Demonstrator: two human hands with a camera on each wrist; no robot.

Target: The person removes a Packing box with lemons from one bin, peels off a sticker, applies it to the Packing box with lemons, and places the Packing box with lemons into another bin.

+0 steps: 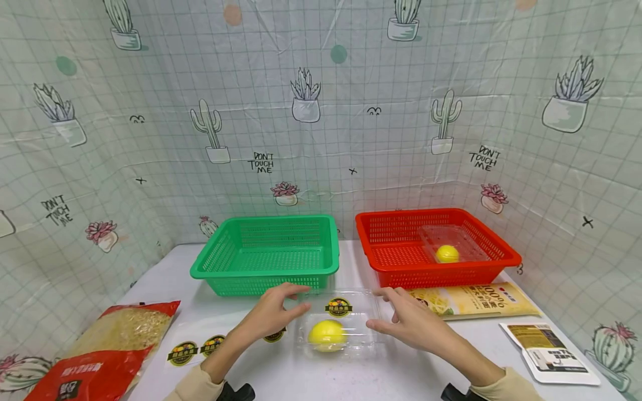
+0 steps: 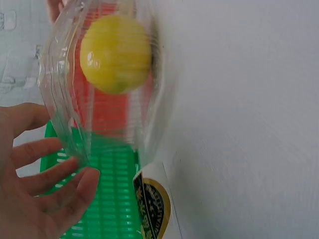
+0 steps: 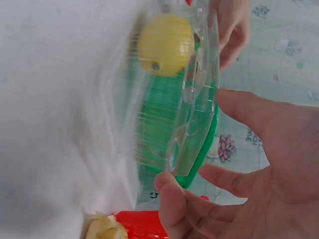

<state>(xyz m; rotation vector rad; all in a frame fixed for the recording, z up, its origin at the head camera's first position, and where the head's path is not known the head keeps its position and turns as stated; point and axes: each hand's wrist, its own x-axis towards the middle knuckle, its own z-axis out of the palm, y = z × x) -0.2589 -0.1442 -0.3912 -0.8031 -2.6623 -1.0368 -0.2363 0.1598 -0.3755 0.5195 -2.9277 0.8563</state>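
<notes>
A clear plastic fruit box (image 1: 361,309) with a domed lid lies in front of me, with a yellow lemon (image 1: 327,335) inside. On its lid is a black and gold sticker (image 1: 338,307). My left hand (image 1: 278,312) is at the box's left side, thumb and fingers spread, with fingertips right at the rim in the left wrist view. At the opposite side, my right hand (image 1: 413,320) has its thumb by the lid edge and its fingertips (image 3: 169,184) at a corner. Neither hand is curled round the box.
Behind stand a green basket (image 1: 266,273) and a red basket (image 1: 401,273), the red one holding another clear box (image 1: 468,245) with a yellow fruit. Stickers (image 1: 183,353) lie left. A red-ended bag (image 1: 95,373), a yellow packet (image 1: 486,299) and a white pouch (image 1: 557,362) flank the workspace.
</notes>
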